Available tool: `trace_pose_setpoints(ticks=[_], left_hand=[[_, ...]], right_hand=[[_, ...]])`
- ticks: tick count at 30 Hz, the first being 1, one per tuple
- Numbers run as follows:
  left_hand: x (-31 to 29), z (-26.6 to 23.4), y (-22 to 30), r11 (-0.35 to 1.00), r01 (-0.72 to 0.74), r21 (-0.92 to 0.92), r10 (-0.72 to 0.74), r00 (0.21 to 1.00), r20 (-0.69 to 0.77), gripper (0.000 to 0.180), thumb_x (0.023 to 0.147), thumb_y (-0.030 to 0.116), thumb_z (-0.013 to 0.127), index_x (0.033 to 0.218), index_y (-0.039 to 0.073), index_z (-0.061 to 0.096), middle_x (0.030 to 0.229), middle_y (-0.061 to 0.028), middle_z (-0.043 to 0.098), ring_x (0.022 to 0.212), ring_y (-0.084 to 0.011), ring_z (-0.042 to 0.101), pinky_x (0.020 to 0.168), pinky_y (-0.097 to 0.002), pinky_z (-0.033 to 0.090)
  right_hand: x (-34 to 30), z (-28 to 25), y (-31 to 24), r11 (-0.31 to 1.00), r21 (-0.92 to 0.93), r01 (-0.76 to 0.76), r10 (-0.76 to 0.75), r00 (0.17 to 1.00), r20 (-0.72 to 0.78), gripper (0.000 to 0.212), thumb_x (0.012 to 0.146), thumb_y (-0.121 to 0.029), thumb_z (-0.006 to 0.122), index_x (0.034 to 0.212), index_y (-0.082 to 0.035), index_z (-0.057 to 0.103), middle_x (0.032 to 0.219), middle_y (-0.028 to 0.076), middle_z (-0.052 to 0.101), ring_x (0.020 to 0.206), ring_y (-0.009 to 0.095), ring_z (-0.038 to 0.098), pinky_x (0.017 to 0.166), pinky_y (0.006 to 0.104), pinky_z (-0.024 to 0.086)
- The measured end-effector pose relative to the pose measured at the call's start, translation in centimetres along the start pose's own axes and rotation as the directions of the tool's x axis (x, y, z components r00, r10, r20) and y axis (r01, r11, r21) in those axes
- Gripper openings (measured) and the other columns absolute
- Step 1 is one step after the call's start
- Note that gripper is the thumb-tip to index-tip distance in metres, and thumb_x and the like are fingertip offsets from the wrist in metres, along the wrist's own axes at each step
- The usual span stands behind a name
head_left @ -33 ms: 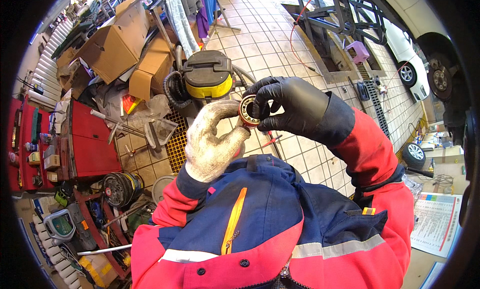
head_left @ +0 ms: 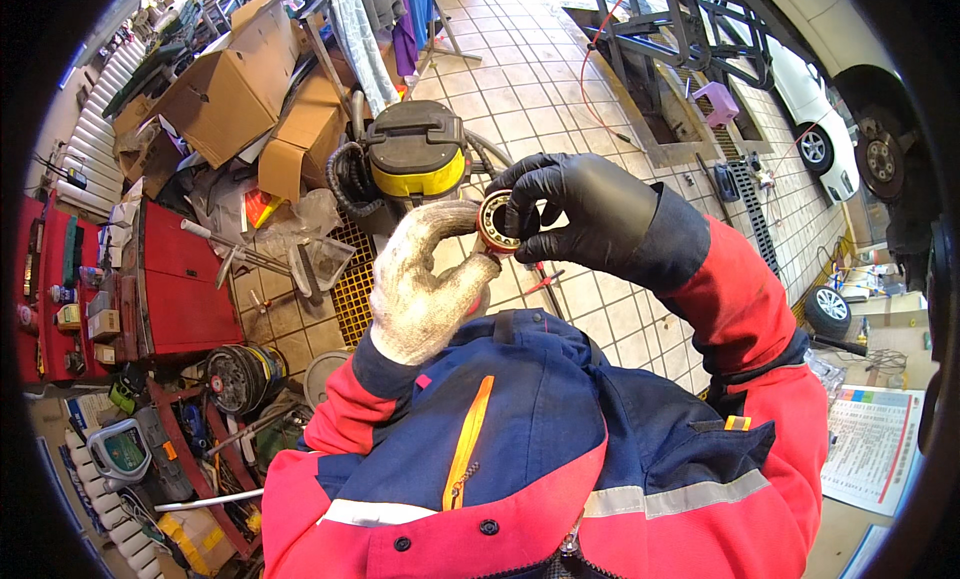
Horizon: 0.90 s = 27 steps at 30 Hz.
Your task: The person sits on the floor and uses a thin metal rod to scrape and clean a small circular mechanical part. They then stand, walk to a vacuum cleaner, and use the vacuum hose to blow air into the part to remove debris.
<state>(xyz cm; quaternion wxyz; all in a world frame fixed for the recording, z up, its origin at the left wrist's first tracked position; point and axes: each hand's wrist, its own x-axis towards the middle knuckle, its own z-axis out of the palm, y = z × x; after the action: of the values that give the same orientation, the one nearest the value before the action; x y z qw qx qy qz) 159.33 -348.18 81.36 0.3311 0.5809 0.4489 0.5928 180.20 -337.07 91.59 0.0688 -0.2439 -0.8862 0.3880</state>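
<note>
We hold a round ball bearing (head_left: 487,224) up in front of our chest, its open face toward us and its ring of balls showing; our left hand (head_left: 425,279), in a pale knitted glove, pinches it at the left, index finger along the top edge and thumb below; our right hand (head_left: 595,214), in a black glove, curls its fingers at the bearing's right side, one fingertip over the central opening and the thumb near the lower right edge; we cannot tell whether those right fingers pinch the ring or only touch it. Beyond our hands a yellow and black vacuum cleaner (head_left: 413,149) stands on the tiled floor (head_left: 640,314), with cardboard boxes (head_left: 225,94) heaped to its left; nearer on that side we see a red cabinet (head_left: 190,279) and, between it and us, a strip of yellow grating (head_left: 352,299); far off to the right a purple stool (head_left: 715,106) stands near a white car (head_left: 810,119), while a printed chart (head_left: 872,439) lies close by our right sleeve; our red and navy jacket (head_left: 540,399) fills the lower middle of the view.
</note>
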Motion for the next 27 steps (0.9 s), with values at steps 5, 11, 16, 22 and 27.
trace_pose_setpoints(ticks=[5,11,16,22,27], left_hand=[[-0.08,-0.49,0.07,0.998,0.019,0.061,-0.025,0.995,0.092,0.045,0.086,-0.004,0.077,0.130,-0.003,0.071,0.129,-0.0146,0.075,0.122,-0.0259,0.071,0.111,-0.0393,0.054],[-0.02,-0.48,0.06,0.995,-0.028,0.095,0.022,0.997,0.071,0.043,0.082,-0.003,0.081,0.124,-0.002,0.074,0.126,-0.0156,0.075,0.120,-0.0290,0.073,0.108,-0.0401,0.056],[-0.21,-0.15,0.06,0.997,0.036,0.062,-0.036,0.999,0.000,0.044,0.078,-0.001,0.085,0.121,-0.001,0.077,0.124,-0.0170,0.076,0.119,-0.0322,0.075,0.106,-0.0405,0.057],[-0.35,-0.22,-0.14,0.997,0.026,0.072,-0.026,1.000,-0.002,0.044,0.079,0.001,0.086,0.122,0.000,0.077,0.124,-0.0171,0.077,0.120,-0.0321,0.075,0.107,-0.0402,0.057],[-0.32,-0.21,-0.34,0.999,0.030,0.038,-0.029,1.000,-0.008,0.044,0.079,0.001,0.086,0.122,0.000,0.077,0.123,-0.0171,0.078,0.119,-0.0319,0.076,0.107,-0.0399,0.057]], right_hand=[[0.29,0.01,0.20,0.997,0.081,0.021,-0.017,0.999,-0.046,0.025,0.086,-0.005,0.090,0.110,-0.004,0.083,0.096,0.014,0.080,0.084,0.024,0.076,0.081,0.0379,0.062],[0.52,0.03,0.53,0.993,0.115,0.014,-0.009,0.999,-0.043,0.027,0.086,-0.004,0.091,0.111,-0.004,0.083,0.096,0.013,0.080,0.084,0.022,0.076,0.081,0.0367,0.062],[0.49,0.07,0.57,0.987,0.157,-0.034,0.041,0.998,-0.041,0.027,0.086,-0.006,0.091,0.111,-0.002,0.083,0.096,0.013,0.080,0.085,0.022,0.076,0.081,0.0369,0.062],[0.37,0.13,0.45,0.983,0.167,-0.077,0.083,0.996,-0.030,0.023,0.089,-0.008,0.089,0.111,-0.001,0.083,0.095,0.014,0.080,0.083,0.020,0.075,0.081,0.0366,0.061],[0.59,0.84,0.52,0.973,0.227,-0.045,0.061,0.996,-0.065,0.019,0.094,-0.010,0.087,0.110,-0.001,0.083,0.091,0.014,0.079,0.079,0.019,0.072,0.079,0.0361,0.060]])
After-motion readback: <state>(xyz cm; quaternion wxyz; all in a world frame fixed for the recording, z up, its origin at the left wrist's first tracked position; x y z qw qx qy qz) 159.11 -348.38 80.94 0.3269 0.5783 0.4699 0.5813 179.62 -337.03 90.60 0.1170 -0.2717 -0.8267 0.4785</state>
